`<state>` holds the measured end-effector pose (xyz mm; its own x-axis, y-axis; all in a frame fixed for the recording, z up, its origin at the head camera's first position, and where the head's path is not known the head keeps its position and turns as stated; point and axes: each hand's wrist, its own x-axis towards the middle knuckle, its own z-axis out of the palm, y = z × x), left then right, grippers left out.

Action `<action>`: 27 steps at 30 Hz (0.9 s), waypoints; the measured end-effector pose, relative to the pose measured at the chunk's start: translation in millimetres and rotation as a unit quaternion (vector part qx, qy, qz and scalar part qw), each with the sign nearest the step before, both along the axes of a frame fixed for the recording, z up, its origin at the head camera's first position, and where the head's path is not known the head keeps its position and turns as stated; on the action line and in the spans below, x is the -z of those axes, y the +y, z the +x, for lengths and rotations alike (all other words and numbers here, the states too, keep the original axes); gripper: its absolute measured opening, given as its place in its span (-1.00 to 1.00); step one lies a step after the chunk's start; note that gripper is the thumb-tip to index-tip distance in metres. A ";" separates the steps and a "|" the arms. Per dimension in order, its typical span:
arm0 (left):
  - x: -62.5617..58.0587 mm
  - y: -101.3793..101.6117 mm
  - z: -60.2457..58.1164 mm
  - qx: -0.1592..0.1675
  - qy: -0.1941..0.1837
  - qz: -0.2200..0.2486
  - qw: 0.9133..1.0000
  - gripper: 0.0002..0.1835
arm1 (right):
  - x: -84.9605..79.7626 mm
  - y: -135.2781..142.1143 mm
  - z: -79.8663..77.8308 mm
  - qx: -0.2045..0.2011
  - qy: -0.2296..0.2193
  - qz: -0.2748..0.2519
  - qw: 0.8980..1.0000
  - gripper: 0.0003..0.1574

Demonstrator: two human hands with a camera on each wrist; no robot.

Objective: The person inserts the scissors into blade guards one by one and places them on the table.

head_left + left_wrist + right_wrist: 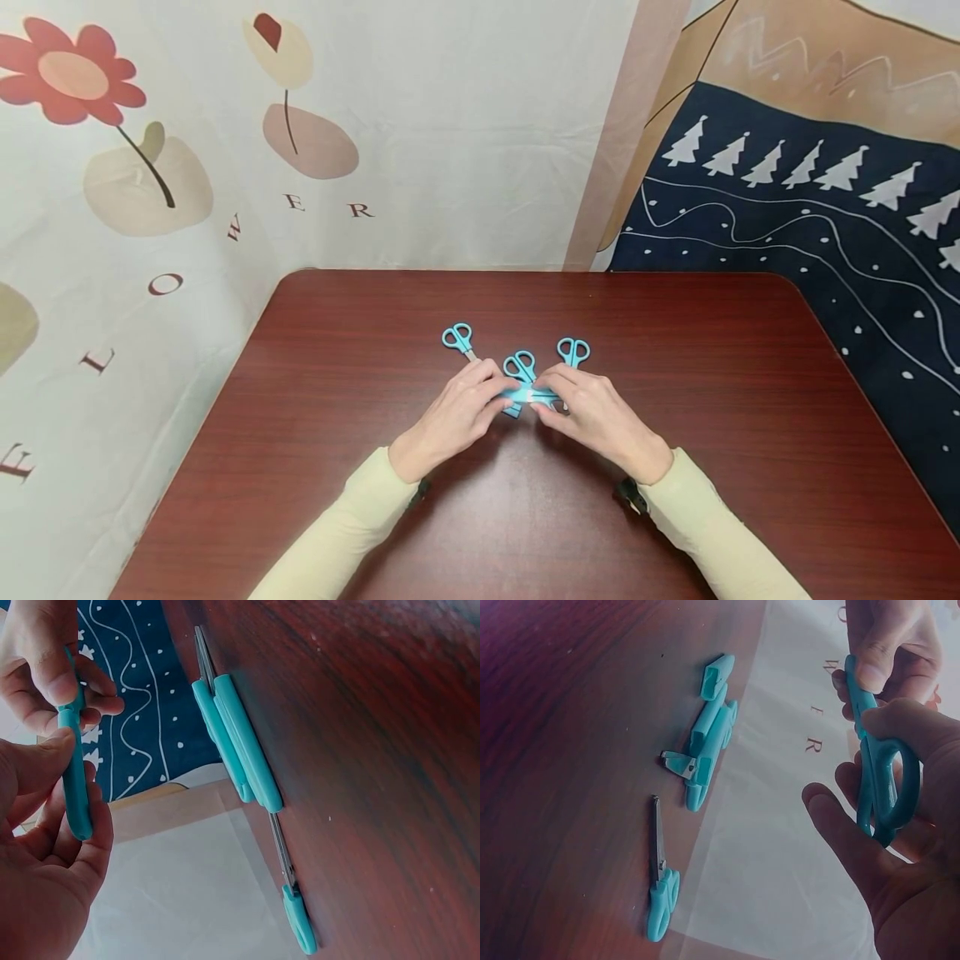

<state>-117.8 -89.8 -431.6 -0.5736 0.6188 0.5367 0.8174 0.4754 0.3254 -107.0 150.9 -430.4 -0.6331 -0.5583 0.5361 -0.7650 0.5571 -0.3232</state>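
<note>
Above the table, my left hand pinches a teal blade cap between thumb and fingers. My right hand holds a pair of teal scissors by the looped handles. Cap and scissors line up end to end, with the cap over the blades, which are hidden. Beyond the hands lie more teal scissors: one at the left, one in the middle and one at the right. The left and right ones show bare metal blades. Loose caps lie beside the middle pair.
The dark red-brown table has rounded far corners. A pale cloth with flowers and letters hangs behind it, and a navy cloth with white trees hangs at the right. Dark wrist bands show at the sleeves.
</note>
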 end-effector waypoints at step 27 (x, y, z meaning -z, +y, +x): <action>1.5 1.6 2.6 -0.009 0.011 -0.008 1.000 -0.76 | 2.9 -2.8 -2.2 0.000 -0.040 0.000 0.999 -0.70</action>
